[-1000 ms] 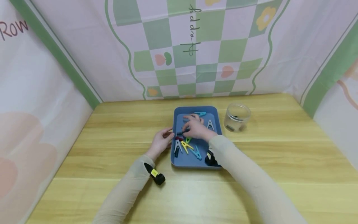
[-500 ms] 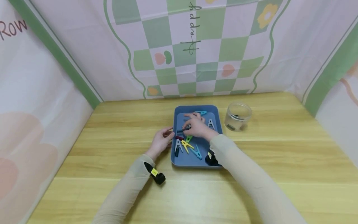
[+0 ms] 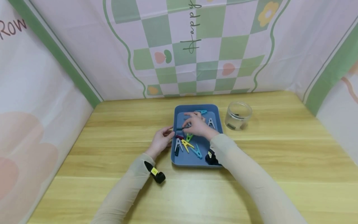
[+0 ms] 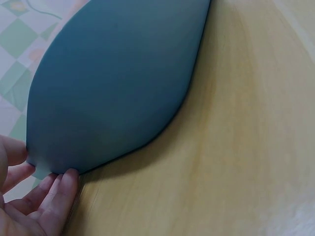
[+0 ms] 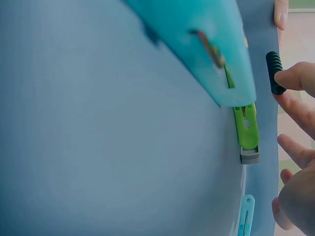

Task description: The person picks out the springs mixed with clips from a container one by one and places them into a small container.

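Observation:
My right hand (image 3: 196, 126) is over the blue tray (image 3: 187, 161). Its thumb and index finger pinch a small dark ribbed cylinder (image 5: 272, 66), which points at the tray's left wall. At that wall, my left hand (image 3: 161, 141) holds the tray from outside, fingertips at the rim and lower edge in the left wrist view. Inside the tray lie a yellow clothespin (image 3: 186, 145), a light blue clothespin (image 3: 197, 152), a grey clothespin (image 3: 178, 144) and a green clothespin (image 5: 248, 130). A dark red piece (image 3: 179, 137) and another dark ribbed piece (image 3: 177, 151) lie near the left wall.
A clear round jar (image 3: 238, 116) with a few small dark pieces stands right of the tray on the wooden table (image 3: 112, 130). At the tray's far end are another blue clothespin (image 3: 201, 112) and a grey one (image 3: 211, 123). Patterned cloth (image 3: 159, 77) surrounds the table.
The dark ribbed cylinder in my right hand has shifted slightly toward the far end, away from the dark red piece. My left hand stays at the tray's wall.

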Available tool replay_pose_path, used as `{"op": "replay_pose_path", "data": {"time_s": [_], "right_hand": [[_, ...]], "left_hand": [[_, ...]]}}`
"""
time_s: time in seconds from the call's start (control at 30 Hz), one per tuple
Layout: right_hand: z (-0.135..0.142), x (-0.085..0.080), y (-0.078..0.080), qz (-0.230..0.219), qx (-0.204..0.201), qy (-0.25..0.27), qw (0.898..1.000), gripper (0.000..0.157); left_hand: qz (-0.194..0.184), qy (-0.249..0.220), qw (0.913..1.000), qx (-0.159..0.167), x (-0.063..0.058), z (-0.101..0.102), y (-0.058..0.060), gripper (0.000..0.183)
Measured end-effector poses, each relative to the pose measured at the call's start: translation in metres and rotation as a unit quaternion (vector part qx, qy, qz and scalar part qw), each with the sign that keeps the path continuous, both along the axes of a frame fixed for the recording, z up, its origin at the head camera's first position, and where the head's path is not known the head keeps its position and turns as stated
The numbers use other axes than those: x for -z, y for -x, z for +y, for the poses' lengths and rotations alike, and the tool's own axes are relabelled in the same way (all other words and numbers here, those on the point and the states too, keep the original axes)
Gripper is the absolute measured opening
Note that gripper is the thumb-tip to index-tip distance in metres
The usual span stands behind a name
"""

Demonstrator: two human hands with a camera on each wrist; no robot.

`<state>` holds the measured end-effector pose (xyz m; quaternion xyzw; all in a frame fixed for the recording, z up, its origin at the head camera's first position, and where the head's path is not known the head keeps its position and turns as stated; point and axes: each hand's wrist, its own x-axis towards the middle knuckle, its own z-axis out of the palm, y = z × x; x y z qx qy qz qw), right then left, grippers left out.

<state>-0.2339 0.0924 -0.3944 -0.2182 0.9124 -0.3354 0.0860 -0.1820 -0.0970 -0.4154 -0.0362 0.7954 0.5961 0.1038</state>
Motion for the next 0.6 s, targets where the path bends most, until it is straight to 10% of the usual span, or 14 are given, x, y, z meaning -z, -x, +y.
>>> {"op": "replay_pose_path", "data": {"time_s": [0.6], "right_hand": [[0.0004, -0.001, 0.0046, -0.017, 0.028, 0.021, 0.999, 0.016]], "left_hand": [[-0.007, 0.003, 1.0, 0.0, -0.0002, 0.0007, 0.0002, 0.042]]}}
